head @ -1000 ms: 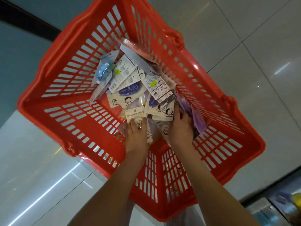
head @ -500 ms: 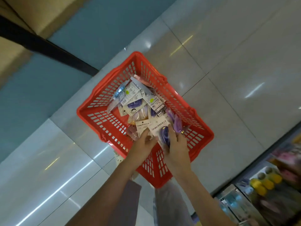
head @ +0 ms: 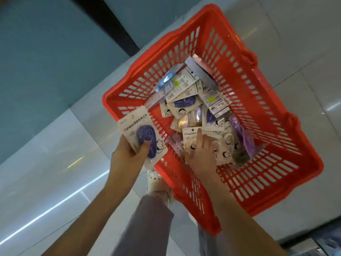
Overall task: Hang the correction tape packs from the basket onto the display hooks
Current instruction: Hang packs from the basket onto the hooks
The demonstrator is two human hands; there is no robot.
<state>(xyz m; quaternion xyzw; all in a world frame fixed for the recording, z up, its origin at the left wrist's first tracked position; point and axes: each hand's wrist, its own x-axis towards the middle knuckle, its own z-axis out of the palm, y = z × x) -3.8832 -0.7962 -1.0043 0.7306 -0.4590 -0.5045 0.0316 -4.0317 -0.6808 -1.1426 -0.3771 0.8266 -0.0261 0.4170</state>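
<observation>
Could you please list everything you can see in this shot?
basket: one, red, centre
loose packs: uncounted pile, white, purple and blue, inside basket
held pack: one, white with purple tape, over basket's left rim
floor: pale glossy tiles, all around
strip: one, black, top left
shoe: one, white, by basket's near corner
trousers: lilac, bottom centre
left hand: one, grips held pack
right hand: one, fingers on loose packs

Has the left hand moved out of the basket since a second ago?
Yes. The left hand, gripping a purple pack, has come off the pile to the basket's left corner, over its rim.
</observation>
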